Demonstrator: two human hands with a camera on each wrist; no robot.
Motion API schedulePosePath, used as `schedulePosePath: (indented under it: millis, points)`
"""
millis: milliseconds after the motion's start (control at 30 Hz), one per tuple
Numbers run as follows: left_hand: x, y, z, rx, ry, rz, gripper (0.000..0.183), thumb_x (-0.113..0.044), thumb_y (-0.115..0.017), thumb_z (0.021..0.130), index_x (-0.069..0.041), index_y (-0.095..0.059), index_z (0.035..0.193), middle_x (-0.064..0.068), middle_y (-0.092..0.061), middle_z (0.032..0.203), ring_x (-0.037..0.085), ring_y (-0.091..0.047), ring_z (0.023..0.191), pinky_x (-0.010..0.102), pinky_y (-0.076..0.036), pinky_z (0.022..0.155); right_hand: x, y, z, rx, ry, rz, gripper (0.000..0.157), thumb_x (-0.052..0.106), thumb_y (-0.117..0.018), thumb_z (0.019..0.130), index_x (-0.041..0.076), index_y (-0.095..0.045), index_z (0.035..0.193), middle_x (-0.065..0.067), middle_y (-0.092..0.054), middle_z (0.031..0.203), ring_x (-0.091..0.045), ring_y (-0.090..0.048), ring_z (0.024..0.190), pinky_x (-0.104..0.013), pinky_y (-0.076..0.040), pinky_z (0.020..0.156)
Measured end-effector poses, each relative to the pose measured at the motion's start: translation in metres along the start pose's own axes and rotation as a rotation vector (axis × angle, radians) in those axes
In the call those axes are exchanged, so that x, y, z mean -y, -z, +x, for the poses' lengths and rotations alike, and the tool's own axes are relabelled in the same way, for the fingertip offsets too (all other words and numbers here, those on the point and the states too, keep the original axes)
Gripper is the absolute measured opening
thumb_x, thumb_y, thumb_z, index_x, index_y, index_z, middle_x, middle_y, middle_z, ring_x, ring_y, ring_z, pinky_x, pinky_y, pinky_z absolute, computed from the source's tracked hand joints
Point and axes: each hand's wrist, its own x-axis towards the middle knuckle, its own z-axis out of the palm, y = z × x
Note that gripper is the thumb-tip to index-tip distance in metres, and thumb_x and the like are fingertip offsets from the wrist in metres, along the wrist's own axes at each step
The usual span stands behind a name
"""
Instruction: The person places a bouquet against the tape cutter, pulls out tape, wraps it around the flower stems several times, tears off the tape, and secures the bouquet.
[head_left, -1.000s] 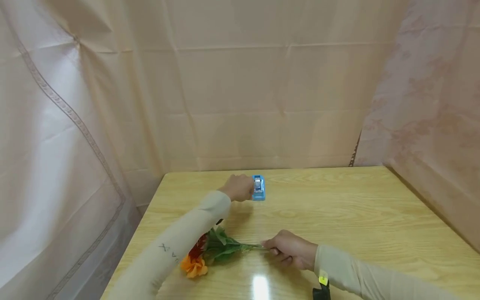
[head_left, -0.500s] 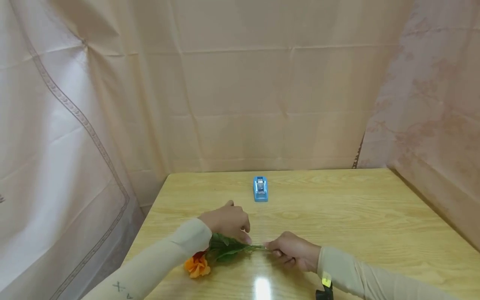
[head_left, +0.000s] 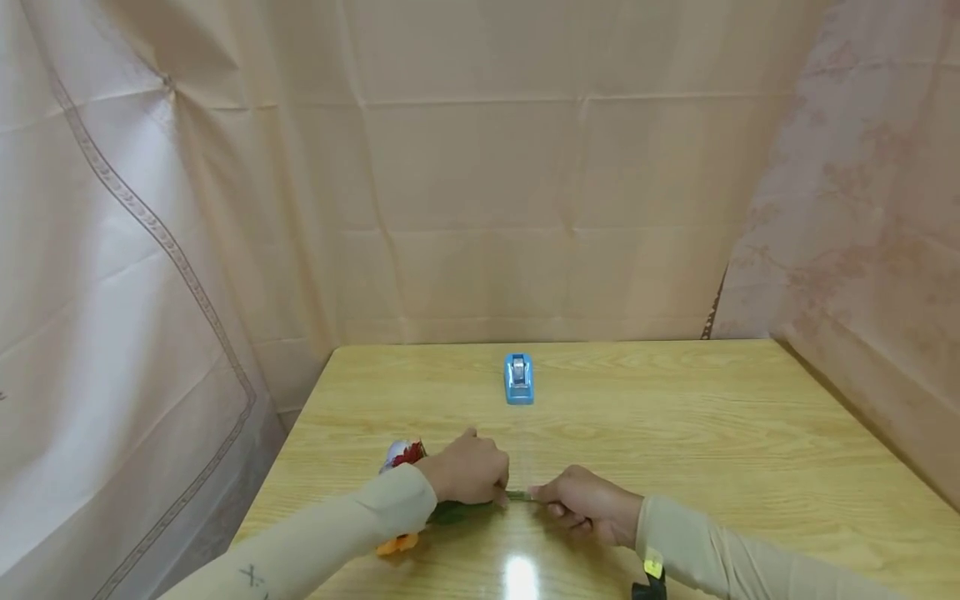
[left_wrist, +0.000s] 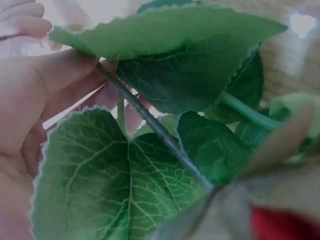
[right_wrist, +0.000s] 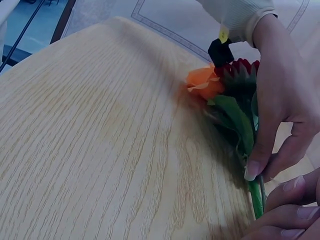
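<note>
A small bunch of artificial flowers lies across the front of the table, its green stems [head_left: 519,496] pointing right. My left hand [head_left: 468,468] pinches the stems just below the leaves [left_wrist: 85,180], which fill much of the left wrist view. My right hand [head_left: 592,504] grips the stem ends, close beside the left fingertips. An orange flower [right_wrist: 205,82] and a dark red flower [right_wrist: 239,70] show in the right wrist view; a whitish bloom [head_left: 393,452] peeks out behind the left sleeve. From the stems, a faint clear strip of tape [head_left: 524,442] stretches back toward a blue tape dispenser [head_left: 519,379].
The dispenser stands near the back edge of the wooden table [head_left: 675,417]. Beige cloth [head_left: 480,208] hangs behind the table and along both sides. A black wrist strap [head_left: 648,590] with a yellow tag is on the right sleeve.
My left hand has left the dispenser, come toward me and taken hold of the stems. The right hand has stayed on the stem ends. The flower heads have turned, bringing the whitish bloom into view.
</note>
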Motion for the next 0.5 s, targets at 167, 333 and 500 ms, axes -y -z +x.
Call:
schedulePosePath:
  millis: [167,333,500]
  points:
    - [-0.0019,-0.0059,0.0015,-0.019,0.028,-0.046,0.021,-0.036,-0.084,0.087,-0.025,-0.075,0.071,-0.018,-0.065,0.066,-0.001,-0.056,0.064,0.048,-0.048,0.093,0.0013,-0.0015,0.0007,0.001,-0.001,-0.002,0.035,0.02,-0.063,0.1,0.016,-0.053,0.067,0.006,-0.043,0.058,-0.004,-0.025,0.048,-0.019,-0.022,0.046]
    - [-0.0048,-0.0058,-0.0012,-0.011,0.041,-0.092,0.023,-0.03,-0.085,0.086,-0.023,-0.072,0.068,-0.017,-0.059,0.06,0.0,-0.053,0.061,0.044,-0.047,0.091,0.0001,-0.0025,0.0025,0.009,0.003,0.014,0.035,0.02,-0.063,0.099,0.016,-0.052,0.066,0.006,-0.043,0.058,-0.004,-0.025,0.048,-0.019,-0.022,0.045]
    - [-0.0057,-0.0072,-0.0024,-0.031,0.005,-0.073,0.017,-0.024,-0.084,0.087,-0.02,-0.074,0.074,-0.015,-0.062,0.063,0.001,-0.052,0.062,0.034,-0.047,0.08,-0.0021,-0.0022,0.0031,0.011,0.003,0.027,0.034,0.019,-0.063,0.1,0.015,-0.053,0.067,0.006,-0.043,0.058,-0.004,-0.025,0.047,-0.019,-0.022,0.044]
